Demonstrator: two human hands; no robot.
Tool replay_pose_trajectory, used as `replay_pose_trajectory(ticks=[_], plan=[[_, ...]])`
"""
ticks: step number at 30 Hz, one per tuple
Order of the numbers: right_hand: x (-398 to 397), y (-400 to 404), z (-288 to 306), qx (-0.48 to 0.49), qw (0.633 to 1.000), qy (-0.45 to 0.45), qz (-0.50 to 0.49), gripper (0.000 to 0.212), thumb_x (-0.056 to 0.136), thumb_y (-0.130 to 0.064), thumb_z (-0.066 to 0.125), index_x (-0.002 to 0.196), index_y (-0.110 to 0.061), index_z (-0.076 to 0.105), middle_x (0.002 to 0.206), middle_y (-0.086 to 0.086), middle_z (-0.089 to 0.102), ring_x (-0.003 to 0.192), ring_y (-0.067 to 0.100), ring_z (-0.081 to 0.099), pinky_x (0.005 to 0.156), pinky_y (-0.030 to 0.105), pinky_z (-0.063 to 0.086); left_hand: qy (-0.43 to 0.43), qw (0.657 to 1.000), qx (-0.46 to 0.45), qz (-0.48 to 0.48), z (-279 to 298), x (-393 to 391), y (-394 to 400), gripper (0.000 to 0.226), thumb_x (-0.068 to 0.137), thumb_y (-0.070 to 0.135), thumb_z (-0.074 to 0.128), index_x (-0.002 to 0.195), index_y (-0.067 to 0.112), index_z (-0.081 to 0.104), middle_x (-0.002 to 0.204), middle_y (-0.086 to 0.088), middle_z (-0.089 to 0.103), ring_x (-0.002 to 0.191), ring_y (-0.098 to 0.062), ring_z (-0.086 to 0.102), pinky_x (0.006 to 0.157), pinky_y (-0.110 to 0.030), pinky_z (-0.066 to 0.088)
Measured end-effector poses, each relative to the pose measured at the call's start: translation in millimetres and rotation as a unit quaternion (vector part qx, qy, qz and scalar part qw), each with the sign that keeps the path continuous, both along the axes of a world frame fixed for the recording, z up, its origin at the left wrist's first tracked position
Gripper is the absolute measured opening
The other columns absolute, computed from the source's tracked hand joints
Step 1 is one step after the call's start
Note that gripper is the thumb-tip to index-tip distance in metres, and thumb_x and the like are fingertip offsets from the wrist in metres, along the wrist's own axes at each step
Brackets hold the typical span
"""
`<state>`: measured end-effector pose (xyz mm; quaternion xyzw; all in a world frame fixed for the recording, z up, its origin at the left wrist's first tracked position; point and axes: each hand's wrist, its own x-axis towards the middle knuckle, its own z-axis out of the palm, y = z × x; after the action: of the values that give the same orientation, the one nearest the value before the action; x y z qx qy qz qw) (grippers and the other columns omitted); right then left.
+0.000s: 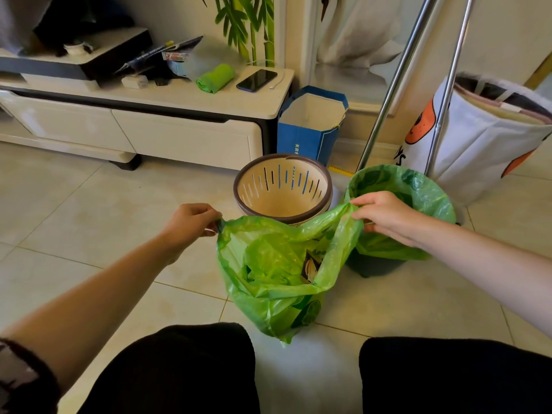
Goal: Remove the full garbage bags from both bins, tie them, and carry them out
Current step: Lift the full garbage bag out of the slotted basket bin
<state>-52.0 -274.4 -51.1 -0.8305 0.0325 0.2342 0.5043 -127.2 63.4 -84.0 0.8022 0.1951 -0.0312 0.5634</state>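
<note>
A full green garbage bag (277, 282) stands on the tiled floor between my knees, its mouth stretched wide. My left hand (191, 221) pinches the bag's left rim. My right hand (385, 215) pinches its right rim. Behind the bag stands a beige slotted bin (283, 186) with a brown rim and no liner in it. To its right a dark bin (376, 265) still wears a green bag (418, 186) folded over its rim; trash shows inside.
A white TV cabinet (185, 135) runs along the back left, with a green bag roll (215, 77) and a phone (257, 80) on top. A blue paper bag (310, 127), two metal poles (388, 94) and a white fabric bag (484, 138) stand behind the bins.
</note>
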Motion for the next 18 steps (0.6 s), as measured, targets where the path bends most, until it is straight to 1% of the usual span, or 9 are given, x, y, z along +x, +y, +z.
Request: replay_pose_trajectory(ticks=[3, 5, 7, 9, 11, 13, 14, 16, 18], plan=[[2.1, -1.1, -0.2, -0.01, 1.0, 0.0, 0.001, 0.042, 0.087, 0.003, 0.057, 0.128, 0.001, 0.051, 0.11, 0.019, 0.066, 0.104, 0.029, 0.064, 0.091, 0.043, 0.054, 0.016, 1.0, 0.019, -0.007, -3.0, -0.1, 3.5, 0.024, 0.092, 0.016, 0.058, 0.09, -0.006, 0.067, 0.083, -0.013, 0.068, 0.078, -0.021, 0.063, 0.085, -0.039, 0.054], [2.9, -3.7, -2.9, -0.017, 1.0, -0.003, 0.0, 0.041, 0.086, 0.003, 0.058, 0.127, 0.002, 0.053, 0.11, 0.019, 0.065, 0.103, 0.029, 0.064, 0.089, 0.042, 0.055, 0.028, 0.999, 0.04, -0.009, -7.4, 0.9, 5.9, 0.021, 0.09, 0.017, 0.062, 0.089, -0.004, 0.066, 0.084, -0.013, 0.068, 0.08, -0.021, 0.064, 0.084, -0.038, 0.055], [3.3, -6.8, -5.1, -0.032, 0.999, -0.019, -0.008, 0.037, 0.087, 0.004, 0.058, 0.124, 0.002, 0.056, 0.109, 0.019, 0.065, 0.101, 0.03, 0.065, 0.088, 0.041, 0.055, 0.034, 0.997, 0.066, 0.0, -13.0, 2.6, 8.9, 0.016, 0.086, 0.014, 0.068, 0.084, -0.001, 0.063, 0.086, -0.014, 0.066, 0.081, -0.022, 0.063, 0.082, -0.038, 0.056], [5.4, -9.9, -7.8, -0.041, 0.998, -0.037, -0.025, 0.033, 0.087, 0.003, 0.057, 0.12, 0.001, 0.059, 0.108, 0.019, 0.066, 0.1, 0.03, 0.065, 0.087, 0.041, 0.056, 0.042, 0.995, 0.085, 0.014, -18.3, 5.2, 11.7, 0.016, 0.082, 0.009, 0.072, 0.081, 0.002, 0.058, 0.089, -0.017, 0.061, 0.082, -0.025, 0.061, 0.082, -0.042, 0.057], [8.6, -12.6, -10.4, -0.044, 0.997, -0.049, -0.041, 0.027, 0.087, 0.002, 0.058, 0.114, -0.001, 0.063, 0.105, 0.018, 0.068, 0.1, 0.031, 0.066, 0.088, 0.043, 0.056, 0.072, 0.993, 0.091, 0.023, -21.9, 6.2, 12.1, 0.019, 0.081, 0.007, 0.072, 0.086, 0.003, 0.054, 0.093, -0.017, 0.059, 0.081, -0.028, 0.062, 0.074, -0.042, 0.059], [11.7, -14.3, -12.4, -0.045, 0.997, -0.05, -0.047, 0.024, 0.088, 0.001, 0.058, 0.111, -0.003, 0.065, 0.103, 0.017, 0.069, 0.098, 0.03, 0.067, 0.088, 0.042, 0.056, 0.121, 0.989, 0.081, 0.028, -26.4, 5.7, 8.6, 0.03, 0.081, 0.009, 0.073, 0.098, 0.006, 0.049, 0.093, -0.013, 0.056, 0.076, -0.028, 0.064, 0.06, -0.036, 0.058], [12.6, -14.8, -13.3, -0.047, 0.997, -0.05, -0.046, 0.024, 0.088, 0.001, 0.058, 0.11, -0.003, 0.065, 0.103, 0.017, 0.069, 0.097, 0.029, 0.067, 0.087, 0.042, 0.056, 0.136, 0.987, 0.086, 0.027, -28.8, 5.7, 5.9, 0.033, 0.08, 0.008, 0.074, 0.101, 0.007, 0.049, 0.092, -0.011, 0.056, 0.073, -0.029, 0.065, 0.057, -0.036, 0.058], [14.4, -15.4, -15.3, -0.051, 0.996, -0.064, -0.046, 0.024, 0.088, 0.0, 0.058, 0.11, -0.004, 0.065, 0.101, 0.015, 0.069, 0.096, 0.027, 0.067, 0.086, 0.038, 0.056, 0.108, 0.982, 0.152, 0.032, -33.7, 9.5, 2.7, 0.023, 0.078, 0.005, 0.073, 0.095, 0.008, 0.059, 0.086, -0.012, 0.059, 0.071, -0.029, 0.063, 0.064, -0.041, 0.059], [15.6, -16.1, -16.4, -0.058, 0.993, -0.088, -0.052, 0.023, 0.088, -0.001, 0.057, 0.109, -0.006, 0.067, 0.1, 0.012, 0.07, 0.095, 0.024, 0.066, 0.084, 0.034, 0.054, 0.031, 0.975, 0.206, 0.077, -32.8, 15.8, 2.4, 0.01, 0.078, 0.004, 0.07, 0.087, 0.008, 0.069, 0.079, -0.011, 0.064, 0.074, -0.027, 0.06, 0.072, -0.04, 0.057]])
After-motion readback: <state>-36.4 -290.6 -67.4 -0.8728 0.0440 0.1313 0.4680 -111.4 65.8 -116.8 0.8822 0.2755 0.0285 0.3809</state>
